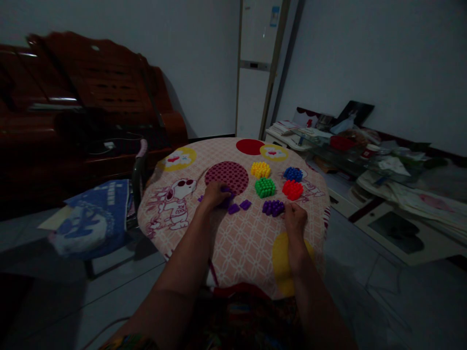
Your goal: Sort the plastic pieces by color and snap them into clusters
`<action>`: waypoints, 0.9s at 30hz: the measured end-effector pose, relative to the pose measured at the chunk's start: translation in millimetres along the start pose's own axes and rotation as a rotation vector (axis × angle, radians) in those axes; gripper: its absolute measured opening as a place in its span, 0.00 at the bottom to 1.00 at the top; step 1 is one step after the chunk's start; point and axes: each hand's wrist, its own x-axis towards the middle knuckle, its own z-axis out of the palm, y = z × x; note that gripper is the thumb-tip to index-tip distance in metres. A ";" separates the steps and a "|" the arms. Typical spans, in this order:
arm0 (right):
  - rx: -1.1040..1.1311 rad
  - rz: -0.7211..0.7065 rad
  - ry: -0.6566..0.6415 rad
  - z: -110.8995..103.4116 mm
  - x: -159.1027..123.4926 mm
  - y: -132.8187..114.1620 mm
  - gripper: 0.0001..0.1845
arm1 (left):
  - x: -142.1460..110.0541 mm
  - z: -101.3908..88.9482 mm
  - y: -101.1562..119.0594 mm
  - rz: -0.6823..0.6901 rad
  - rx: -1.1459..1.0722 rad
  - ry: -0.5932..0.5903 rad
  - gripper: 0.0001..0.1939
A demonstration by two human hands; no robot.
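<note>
A round table (241,243) carries a patterned cartoon cloth. On it sit clusters of knobbly plastic blocks: yellow (260,169), blue (293,173), green (264,187), red (292,189) and purple (273,207). My left hand (214,194) lies curled over loose purple blocks (239,206) near the dark red circle. My right hand (295,216) rests closed beside the purple cluster, touching its right edge. The dim light hides what my fingers hold.
A chair (135,184) with a blue cloth (93,216) stands left of the table. A dark wooden sofa (73,112) fills the left wall. A low cluttered glass table (365,155) stretches along the right. Grey tiled floor (365,301) lies around.
</note>
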 end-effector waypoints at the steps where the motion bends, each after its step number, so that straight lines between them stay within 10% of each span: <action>1: 0.001 0.002 0.001 0.2 0.1 0.0 0.20 | -0.6 2.9 4.3 0.058 -0.053 -0.030 0.15; 21: -0.008 -0.008 0.004 0.9 0.9 0.9 0.21 | -16.2 23.1 35.9 0.207 -0.838 -0.118 0.13; 27: -0.020 -0.018 0.001 -1.1 -0.4 -4.2 0.21 | -34.4 46.5 78.1 0.442 -0.599 -0.014 0.08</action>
